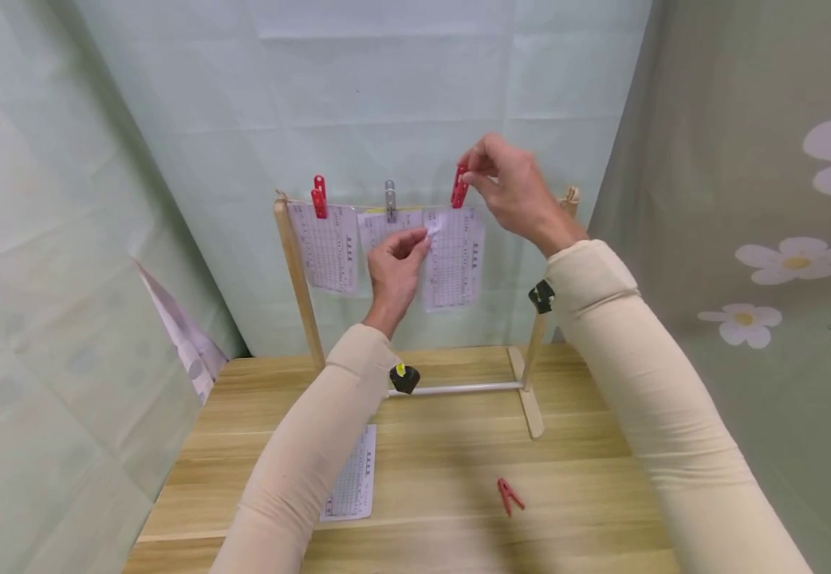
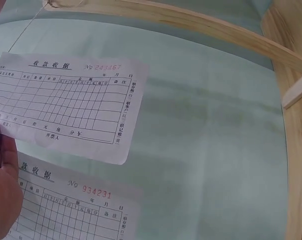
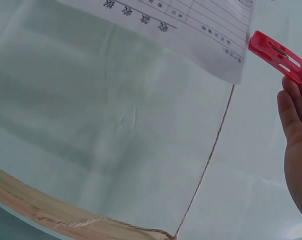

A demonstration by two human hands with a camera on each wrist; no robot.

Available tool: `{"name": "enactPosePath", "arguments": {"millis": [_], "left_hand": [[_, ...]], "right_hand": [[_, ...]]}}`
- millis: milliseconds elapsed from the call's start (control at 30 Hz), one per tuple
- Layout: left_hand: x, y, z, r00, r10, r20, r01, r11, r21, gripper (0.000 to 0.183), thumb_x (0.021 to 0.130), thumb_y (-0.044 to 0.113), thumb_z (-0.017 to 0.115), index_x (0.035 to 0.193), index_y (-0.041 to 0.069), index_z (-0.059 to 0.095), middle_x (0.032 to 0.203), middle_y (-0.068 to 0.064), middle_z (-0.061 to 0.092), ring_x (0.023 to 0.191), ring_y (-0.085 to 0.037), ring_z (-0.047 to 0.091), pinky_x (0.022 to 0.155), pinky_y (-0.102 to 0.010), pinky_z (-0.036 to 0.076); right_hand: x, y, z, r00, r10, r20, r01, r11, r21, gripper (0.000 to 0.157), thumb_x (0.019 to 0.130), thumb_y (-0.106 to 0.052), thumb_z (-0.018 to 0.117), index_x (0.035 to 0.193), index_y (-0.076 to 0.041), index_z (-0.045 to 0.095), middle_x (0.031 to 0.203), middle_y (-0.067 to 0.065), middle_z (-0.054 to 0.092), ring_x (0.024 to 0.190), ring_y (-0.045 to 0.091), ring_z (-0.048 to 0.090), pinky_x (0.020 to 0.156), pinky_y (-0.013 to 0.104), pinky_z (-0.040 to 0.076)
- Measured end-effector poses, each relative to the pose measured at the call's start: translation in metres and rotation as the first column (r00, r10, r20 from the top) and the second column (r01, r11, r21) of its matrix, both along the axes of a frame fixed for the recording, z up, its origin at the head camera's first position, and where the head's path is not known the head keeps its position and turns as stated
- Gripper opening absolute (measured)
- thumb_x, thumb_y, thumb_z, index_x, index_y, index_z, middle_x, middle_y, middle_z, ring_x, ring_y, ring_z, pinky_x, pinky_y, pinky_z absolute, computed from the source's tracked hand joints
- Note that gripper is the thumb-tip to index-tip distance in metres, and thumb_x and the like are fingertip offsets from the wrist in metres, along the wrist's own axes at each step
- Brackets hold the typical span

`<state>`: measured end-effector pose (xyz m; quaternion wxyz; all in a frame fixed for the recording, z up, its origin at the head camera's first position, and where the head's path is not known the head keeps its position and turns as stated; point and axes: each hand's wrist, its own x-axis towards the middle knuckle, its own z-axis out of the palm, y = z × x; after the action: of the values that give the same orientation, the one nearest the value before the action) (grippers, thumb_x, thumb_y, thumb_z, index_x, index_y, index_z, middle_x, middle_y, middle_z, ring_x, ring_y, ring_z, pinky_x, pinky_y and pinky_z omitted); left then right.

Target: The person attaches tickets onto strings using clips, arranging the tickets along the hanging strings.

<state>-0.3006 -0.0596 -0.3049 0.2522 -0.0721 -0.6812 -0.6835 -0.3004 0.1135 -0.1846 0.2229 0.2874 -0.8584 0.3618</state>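
My right hand pinches the upper end of a red clothespin, whose lower end is at the top edge of the rightmost printed receipt slip. That slip hangs at a thin string. With thumb and fingers, my left hand pinches the slip's left edge near its top. In the left wrist view the receipt lies flat, its red number showing. Behind my left hand hangs a middle slip, partly hidden, under a grey clothespin. Another red clothespin holds the left slip.
The string spans a wooden stand with a left post and a right foot, joined by a pale bar. On the wooden table lie a red clothespin and another slip, partly under my left forearm.
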Motion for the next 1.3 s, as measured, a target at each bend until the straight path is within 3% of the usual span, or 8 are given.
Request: {"name": "enactPosePath", "arguments": {"millis": [733, 1300], "left_hand": [[-0.001, 0.01, 0.005, 1.0, 0.011, 0.01, -0.011, 1.0, 0.004, 0.017, 0.092, 0.006, 0.072, 0.108, 0.004, 0.075, 0.102, -0.008, 0.073, 0.087, -0.016, 0.063, 0.076, -0.023, 0.051], [-0.001, 0.008, 0.004, 1.0, 0.006, 0.002, -0.006, 1.0, 0.007, 0.015, 0.092, 0.005, 0.072, 0.107, 0.003, 0.075, 0.101, -0.009, 0.073, 0.085, -0.013, 0.063, 0.075, -0.023, 0.051]], "right_hand": [[-0.002, 0.0, -0.007, 1.0, -0.027, 0.013, 0.026, 0.997, 0.07, 0.008, 0.1, -0.003, 0.057, 0.102, -0.001, 0.049, 0.115, 0.01, 0.065, 0.115, 0.022, 0.061, 0.1, 0.034, 0.048], [-0.002, -0.002, -0.012, 0.999, 0.019, 0.031, -0.021, 0.996, 0.089, 0.01, 0.099, 0.001, 0.058, 0.102, -0.001, 0.048, 0.115, 0.01, 0.065, 0.121, 0.024, 0.059, 0.105, 0.036, 0.045]]}}
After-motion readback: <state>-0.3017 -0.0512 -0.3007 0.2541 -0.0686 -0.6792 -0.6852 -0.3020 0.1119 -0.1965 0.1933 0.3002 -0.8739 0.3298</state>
